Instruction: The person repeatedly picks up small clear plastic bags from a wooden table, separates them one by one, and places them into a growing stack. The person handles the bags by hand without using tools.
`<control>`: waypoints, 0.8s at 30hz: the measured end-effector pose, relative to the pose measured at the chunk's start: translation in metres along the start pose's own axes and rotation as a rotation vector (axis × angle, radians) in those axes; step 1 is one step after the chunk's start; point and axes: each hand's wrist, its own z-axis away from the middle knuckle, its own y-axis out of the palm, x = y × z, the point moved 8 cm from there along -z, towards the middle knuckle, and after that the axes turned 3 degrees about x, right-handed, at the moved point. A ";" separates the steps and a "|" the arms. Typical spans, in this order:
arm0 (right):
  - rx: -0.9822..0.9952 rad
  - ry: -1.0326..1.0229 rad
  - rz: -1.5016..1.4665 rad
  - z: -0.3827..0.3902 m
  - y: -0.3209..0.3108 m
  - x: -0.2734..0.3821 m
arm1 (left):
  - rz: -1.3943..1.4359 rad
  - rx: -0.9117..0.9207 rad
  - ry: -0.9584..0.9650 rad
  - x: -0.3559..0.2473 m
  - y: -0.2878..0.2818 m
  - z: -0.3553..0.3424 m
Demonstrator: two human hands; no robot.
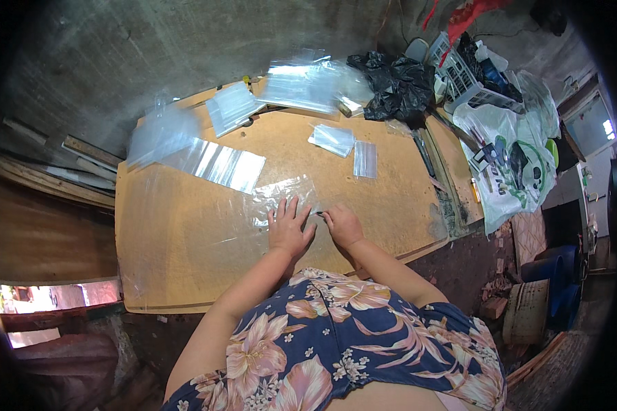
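A clear plastic bag or sheet (284,190) lies flat on the tan wooden board, near its front middle. Pressed on it with fingers spread is my left hand (290,231). Just to the right, my right hand (344,225) is closed in a pinch, its fingertips at the plastic's right edge. A small dark tip (319,214) pokes out from that pinch; its kind is too small to make out. Farther off on the board sit a small stack of clear bags (333,140) and a single narrow clear bag (365,159).
A fanned row of clear bags (230,165) crosses the board's (185,253) left side. More piles (300,85) line its far edge. Black plastic bags (397,85), a grey crate (463,79) and a white bag with tools on it (487,130) crowd the far right.
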 end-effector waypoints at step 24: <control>-0.314 0.615 0.165 0.056 -0.131 -0.136 | -0.127 -0.039 0.423 -0.031 -0.018 -0.008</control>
